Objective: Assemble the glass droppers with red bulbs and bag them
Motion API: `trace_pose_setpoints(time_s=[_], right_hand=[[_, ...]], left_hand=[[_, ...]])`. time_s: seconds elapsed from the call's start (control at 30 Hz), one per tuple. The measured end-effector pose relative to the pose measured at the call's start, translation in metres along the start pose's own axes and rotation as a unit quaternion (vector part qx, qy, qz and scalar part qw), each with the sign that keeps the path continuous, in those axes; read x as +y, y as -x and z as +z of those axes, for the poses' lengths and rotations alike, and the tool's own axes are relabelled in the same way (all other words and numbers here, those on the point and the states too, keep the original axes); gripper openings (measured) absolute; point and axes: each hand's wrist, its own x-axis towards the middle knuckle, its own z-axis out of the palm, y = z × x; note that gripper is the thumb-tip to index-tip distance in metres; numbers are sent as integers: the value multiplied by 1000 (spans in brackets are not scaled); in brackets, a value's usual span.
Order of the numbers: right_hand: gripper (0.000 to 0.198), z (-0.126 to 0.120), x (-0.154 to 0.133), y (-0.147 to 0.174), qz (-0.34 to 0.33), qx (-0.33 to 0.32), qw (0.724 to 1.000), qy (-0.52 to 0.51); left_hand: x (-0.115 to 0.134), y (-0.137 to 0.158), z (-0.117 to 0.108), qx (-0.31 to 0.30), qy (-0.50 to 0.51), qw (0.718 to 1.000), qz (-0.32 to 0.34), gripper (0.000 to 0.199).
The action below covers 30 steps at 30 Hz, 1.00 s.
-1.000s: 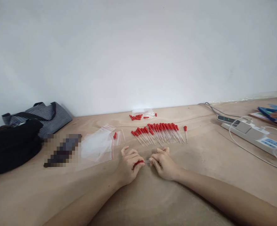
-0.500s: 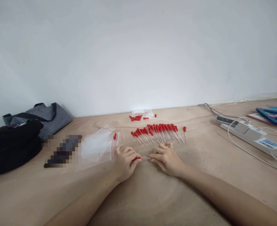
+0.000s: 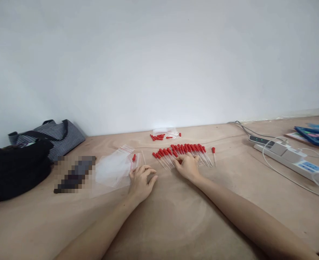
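A row of several droppers, red rubber bulbs on clear tubes, lies on the wooden table, bulbs toward the wall. My right hand reaches over the middle of the row, fingers curled and pinched at a dropper; the fingertips partly hide what they grip. My left hand is open and empty, palm down, its fingers bent and apart beside the right edge of the clear zip bags. A loose red bulb rests on the bags, and a bare tube lies next to them. One dropper sits apart on the right.
More loose red bulbs lie by a small plastic bag near the wall. A white power strip with cables is at the right, a blue tray beyond it. A striped bag and black cloth are on the left.
My left hand has let go of the red bulb end of a dropper and opened, shifting slightly left. My right hand has moved forward onto the row of droppers.
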Motion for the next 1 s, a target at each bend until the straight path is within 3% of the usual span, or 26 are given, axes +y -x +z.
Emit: trace_pose_setpoints(time_s=[0.37, 0.5, 0.6, 0.73, 0.87, 1.0], right_hand=[[22, 17, -1, -12, 44, -7, 998, 53], [21, 18, -6, -13, 23, 22, 998, 57], [23, 23, -25, -14, -22, 15, 998, 58], [23, 39, -65, -16, -55, -50, 994, 75], [31, 60, -98, -21, -10, -67, 995, 79], [33, 78, -112, -26, 40, -80, 992, 87]], left_hand=[[5, 2, -1, -34, -7, 999, -9, 8], [1, -4, -10, -33, -42, 998, -34, 10], [-14, -20, -23, -4, -115, 989, -90, 14], [-40, -46, -32, -3, -191, 965, -181, 24], [-55, -62, -26, -2, -210, 953, -217, 33], [-61, -68, -17, -15, -222, 948, -228, 31]])
